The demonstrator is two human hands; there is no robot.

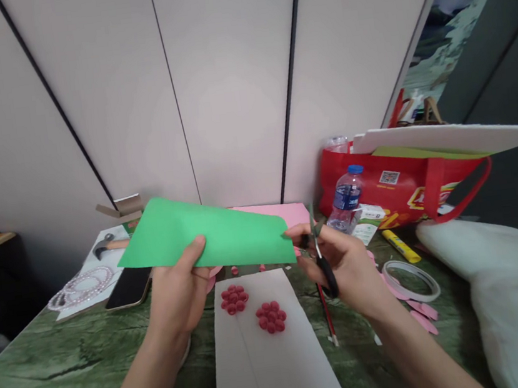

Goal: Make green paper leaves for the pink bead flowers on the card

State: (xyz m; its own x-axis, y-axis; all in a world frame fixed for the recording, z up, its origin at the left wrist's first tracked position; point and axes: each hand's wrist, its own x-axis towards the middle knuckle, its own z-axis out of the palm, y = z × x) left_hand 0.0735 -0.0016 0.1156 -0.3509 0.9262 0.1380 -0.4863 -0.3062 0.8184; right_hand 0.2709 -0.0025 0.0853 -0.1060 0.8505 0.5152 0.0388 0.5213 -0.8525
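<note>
A sheet of green paper (pixel 230 229) is held up over the table, its long side running left to right. My left hand (pixel 183 291) grips the lower edge, thumb on the front and fingers behind. At the right end, my right hand (pixel 343 265) holds a pair of scissors (pixel 326 274) with black handles, blades pointing up, while its fingertips touch the paper's corner. Below lies a white sheet (pixel 276 374) bearing two clusters of small red paper rolls, one flower-like cluster (pixel 234 299) on the left and another cluster (pixel 271 317) to its right.
A phone (pixel 127 287) and a beaded strand (pixel 82 288) lie at left. A red pencil (pixel 327 314), tape roll (pixel 411 280), pink paper pieces (pixel 423 318) and yellow glue stick (pixel 401 246) are at right. Behind stand a water bottle (pixel 347 199) and red bag (pixel 400 186); a white cushion (pixel 515 282) sits far right.
</note>
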